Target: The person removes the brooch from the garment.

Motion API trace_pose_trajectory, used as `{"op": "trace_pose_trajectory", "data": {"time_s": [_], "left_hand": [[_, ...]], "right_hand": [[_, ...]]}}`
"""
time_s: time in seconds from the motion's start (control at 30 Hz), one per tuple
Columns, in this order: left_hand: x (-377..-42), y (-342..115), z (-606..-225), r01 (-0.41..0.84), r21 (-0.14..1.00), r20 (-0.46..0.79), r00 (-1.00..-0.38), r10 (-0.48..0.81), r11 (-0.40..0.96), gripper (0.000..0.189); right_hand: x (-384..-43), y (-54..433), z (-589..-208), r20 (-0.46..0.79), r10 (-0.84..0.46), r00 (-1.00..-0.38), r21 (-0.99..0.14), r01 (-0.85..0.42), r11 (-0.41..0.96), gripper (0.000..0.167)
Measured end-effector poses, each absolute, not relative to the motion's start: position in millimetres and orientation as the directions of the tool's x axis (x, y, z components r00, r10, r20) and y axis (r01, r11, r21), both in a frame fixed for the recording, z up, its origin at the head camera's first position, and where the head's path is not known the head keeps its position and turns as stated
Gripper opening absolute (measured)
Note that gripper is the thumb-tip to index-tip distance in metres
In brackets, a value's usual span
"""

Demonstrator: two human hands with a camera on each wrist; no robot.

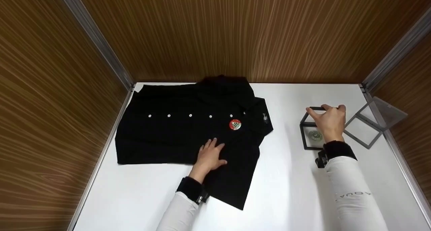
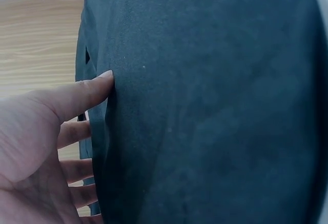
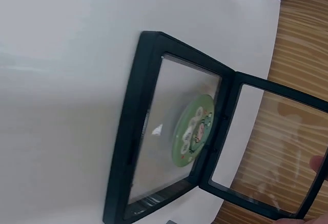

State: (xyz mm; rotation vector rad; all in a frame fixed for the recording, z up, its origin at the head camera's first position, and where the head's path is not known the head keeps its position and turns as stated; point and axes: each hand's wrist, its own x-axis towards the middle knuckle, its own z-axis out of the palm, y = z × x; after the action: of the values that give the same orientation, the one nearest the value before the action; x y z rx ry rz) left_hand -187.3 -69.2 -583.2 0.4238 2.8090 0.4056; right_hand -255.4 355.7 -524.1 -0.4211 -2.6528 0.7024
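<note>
A black button-up shirt (image 1: 168, 140) lies spread on its front-up side, collar toward the right. Pinned on its chest is a round red, white and green badge (image 1: 235, 124). My left hand (image 1: 209, 157) rests on the shirt near the sleeve, fingers extended. With fingers and thumb, my right hand (image 1: 331, 121) holds the raised lid (image 3: 281, 89) of a black-framed clear display case (image 3: 131, 116). Inside the open case sits a round green badge (image 3: 193, 131) against the clear film.
Right of my right hand stands a second display case (image 1: 369, 122), opened, with both its clear panes bare. A white tabletop (image 1: 276, 177) lies under everything. Wood-grain panels (image 1: 215, 35) wall the back and both sides, joined by metal corner strips (image 1: 97, 39).
</note>
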Motion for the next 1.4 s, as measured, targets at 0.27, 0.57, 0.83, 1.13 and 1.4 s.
{"op": "trace_pose_trajectory", "data": {"time_s": [0.27, 0.57, 0.83, 1.13, 1.4], "left_hand": [[-188.0, -69.7, -584.0, 0.242, 0.306, -0.226, -0.921, 0.317, 0.921, 0.072], [-187.1, -69.6, -582.2, 0.258, 0.304, -0.202, -0.923, 0.326, 0.917, 0.071], [-186.1, -69.9, -581.2, 0.253, 0.323, -0.2, -0.924, 0.327, 0.912, 0.072], [-186.1, -70.8, -581.3, 0.253, 0.312, -0.203, -0.924, 0.325, 0.916, 0.071], [-185.7, -69.6, -580.9, 0.254, 0.323, -0.206, -0.921, 0.33, 0.912, 0.071]], "right_hand": [[-257.2, 353.2, -535.0, 0.371, 0.398, -0.839, -0.522, 0.166, 0.837, 0.068], [-254.5, 353.0, -545.1, 0.423, 0.417, -0.804, -0.541, 0.145, 0.828, 0.067], [-251.0, 354.8, -555.1, 0.492, 0.428, -0.759, -0.564, 0.097, 0.82, 0.066], [-239.8, 349.9, -556.0, 0.424, 0.45, -0.786, -0.625, 0.105, 0.773, 0.066], [-217.7, 347.7, -557.3, 0.237, 0.497, -0.835, -0.608, 0.271, 0.746, 0.077]]}}
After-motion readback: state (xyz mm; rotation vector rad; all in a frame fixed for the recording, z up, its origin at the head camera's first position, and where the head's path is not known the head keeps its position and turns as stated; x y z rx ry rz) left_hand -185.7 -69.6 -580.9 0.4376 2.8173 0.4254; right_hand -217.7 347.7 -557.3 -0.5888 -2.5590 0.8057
